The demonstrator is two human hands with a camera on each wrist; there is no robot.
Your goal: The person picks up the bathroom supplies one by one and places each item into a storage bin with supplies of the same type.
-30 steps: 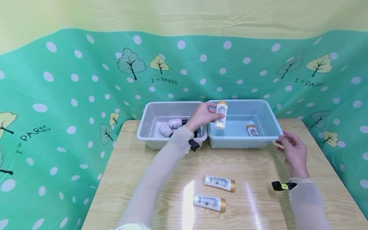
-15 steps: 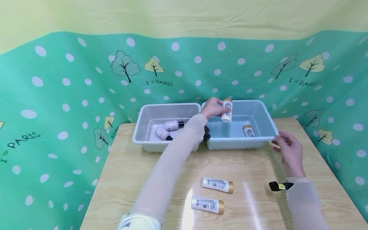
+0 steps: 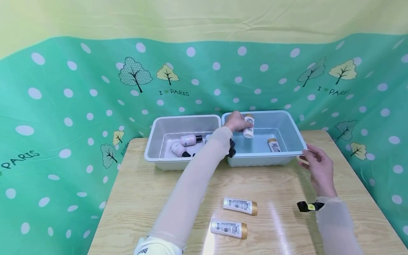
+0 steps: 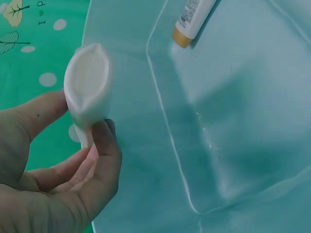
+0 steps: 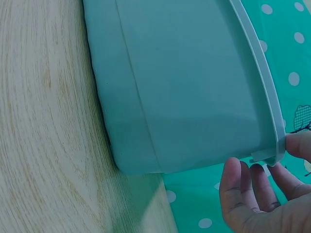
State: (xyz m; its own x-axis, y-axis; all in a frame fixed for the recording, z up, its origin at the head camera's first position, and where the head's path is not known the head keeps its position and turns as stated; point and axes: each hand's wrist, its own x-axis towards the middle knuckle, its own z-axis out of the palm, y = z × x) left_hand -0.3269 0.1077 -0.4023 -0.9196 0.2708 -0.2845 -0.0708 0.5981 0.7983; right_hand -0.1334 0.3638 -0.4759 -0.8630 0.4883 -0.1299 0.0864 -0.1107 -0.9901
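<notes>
In the head view my left hand [image 3: 236, 121] holds a white squeeze bottle [image 3: 249, 126] with a gold cap over the left part of the blue plastic bin [image 3: 267, 154]. The left wrist view shows its flat white end [image 4: 88, 77] facing the camera, between thumb and fingers. Another gold-capped bottle [image 3: 274, 145] lies on the bin's floor. At the bin's front right corner my right hand [image 3: 319, 170] grips the rim, thumb [image 5: 297, 145] on it and fingers underneath. Two more gold-capped bottles, one farther [image 3: 240, 205] and one nearer [image 3: 227, 228], lie on the table.
A grey bin [image 3: 169, 164] stands against the blue bin's left side. It holds several pinkish bottles [image 3: 188, 140] with black caps, partly hidden by my left arm. Behind the wooden table [image 3: 149, 191] hangs a green dotted cloth [image 3: 204, 92].
My left hand has carried the bottle rightward, farther over the blue bin, then slightly down. The right hand keeps its place at the bin's corner. The head view has shifted slightly.
</notes>
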